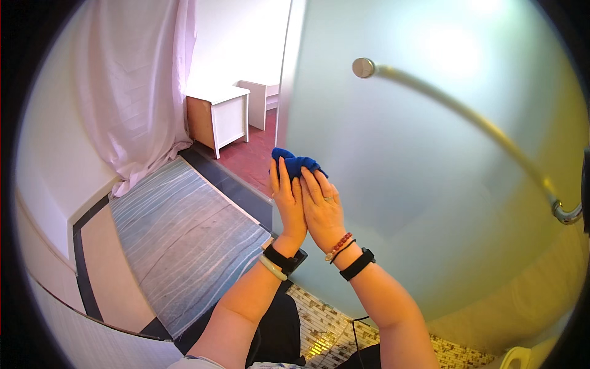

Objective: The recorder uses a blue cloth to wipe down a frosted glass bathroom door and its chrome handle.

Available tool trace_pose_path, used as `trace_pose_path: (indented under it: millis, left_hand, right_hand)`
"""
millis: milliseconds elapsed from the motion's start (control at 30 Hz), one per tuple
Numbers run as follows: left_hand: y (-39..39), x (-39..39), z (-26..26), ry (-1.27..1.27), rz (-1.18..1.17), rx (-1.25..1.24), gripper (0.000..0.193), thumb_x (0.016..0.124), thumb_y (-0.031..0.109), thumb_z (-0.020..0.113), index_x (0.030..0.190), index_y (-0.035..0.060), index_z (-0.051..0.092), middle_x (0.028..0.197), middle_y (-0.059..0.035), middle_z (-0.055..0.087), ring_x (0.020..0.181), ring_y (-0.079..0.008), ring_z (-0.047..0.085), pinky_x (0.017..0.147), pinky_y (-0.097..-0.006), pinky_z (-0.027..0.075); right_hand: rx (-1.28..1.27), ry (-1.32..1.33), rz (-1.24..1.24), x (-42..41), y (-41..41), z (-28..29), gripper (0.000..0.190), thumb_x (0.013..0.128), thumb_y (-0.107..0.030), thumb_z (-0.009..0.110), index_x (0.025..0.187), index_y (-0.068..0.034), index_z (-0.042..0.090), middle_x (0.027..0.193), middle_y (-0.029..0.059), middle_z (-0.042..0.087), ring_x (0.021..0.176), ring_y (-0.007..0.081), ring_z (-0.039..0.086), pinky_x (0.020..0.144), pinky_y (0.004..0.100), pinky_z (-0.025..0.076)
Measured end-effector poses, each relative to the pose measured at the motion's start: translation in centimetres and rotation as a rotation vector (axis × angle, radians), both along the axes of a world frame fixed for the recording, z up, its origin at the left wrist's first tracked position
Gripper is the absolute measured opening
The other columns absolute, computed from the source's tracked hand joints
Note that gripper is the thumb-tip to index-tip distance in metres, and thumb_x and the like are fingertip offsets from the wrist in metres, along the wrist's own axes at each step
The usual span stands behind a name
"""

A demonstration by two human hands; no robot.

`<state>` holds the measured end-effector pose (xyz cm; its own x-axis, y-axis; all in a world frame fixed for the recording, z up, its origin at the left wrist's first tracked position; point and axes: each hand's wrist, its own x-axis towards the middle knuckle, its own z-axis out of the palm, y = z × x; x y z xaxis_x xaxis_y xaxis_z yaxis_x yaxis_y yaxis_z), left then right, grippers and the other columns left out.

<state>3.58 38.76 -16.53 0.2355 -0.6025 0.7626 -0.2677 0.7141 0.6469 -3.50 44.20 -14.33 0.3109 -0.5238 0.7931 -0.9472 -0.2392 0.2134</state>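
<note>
A bunched blue cloth (298, 165) lies under the fingertips of both hands, near the left edge of a frosted glass panel (392, 184). My left hand (288, 198) holds the cloth's left part with its fingers extended. Right beside it, my right hand (320, 200) has its fingers bent over the cloth's right part. The two hands touch along their sides. A curved metal bar handle (461, 108) is fixed to the glass, up and to the right of the hands. Whether the cloth touches the glass cannot be told.
A blue-grey striped mat (184, 240) lies on the floor at left, below a pale pink curtain (133, 83). A white cabinet (230, 117) stands beyond on a reddish floor. Mosaic tiles (318, 323) cover the floor below me. A thin black cable (355, 339) hangs near my right forearm.
</note>
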Motion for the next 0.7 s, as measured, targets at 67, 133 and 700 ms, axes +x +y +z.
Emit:
trace_pose_path:
  millis: [67,133,700]
  left_hand:
    - [1.5,-0.9,0.8,-0.044,0.006,-0.008,0.048,0.097,0.017,0.039,0.141,0.0015,0.031,0.146,-0.0199,0.028,0.131,-0.0356,0.032,0.108,-0.0430,0.023]
    - [3.0,-1.9,1.8,-0.023,-0.049,-0.048,0.047,0.096,0.016,0.039,0.141,0.0021,0.033,0.147,-0.0192,0.027,0.130,-0.0375,0.030,0.108,-0.0454,0.022]
    - [13.2,-10.6,14.7,-0.138,-0.301,-0.572,0.051,0.081,0.005,0.061,0.130,0.0085,0.051,0.142,-0.0141,0.038,0.121,-0.0358,0.036,0.101,-0.0447,0.029]
  right_hand:
    - [-0.040,-0.024,-0.008,-0.8,1.7,1.0,0.041,0.081,-0.007,0.055,0.121,0.002,0.054,0.134,0.0101,0.047,0.126,0.0259,0.041,0.099,0.0382,0.036]
    - [-0.077,-0.049,-0.017,-1.7,3.3,2.1,0.039,0.081,-0.007,0.056,0.119,0.002,0.055,0.133,0.0101,0.048,0.125,0.0262,0.042,0.097,0.0383,0.037]
    - [-0.487,-0.043,-0.408,-11.7,16.3,14.0,0.049,0.070,0.010,0.053,0.116,-0.006,0.060,0.128,0.0056,0.054,0.116,0.0250,0.049,0.095,0.0361,0.036]
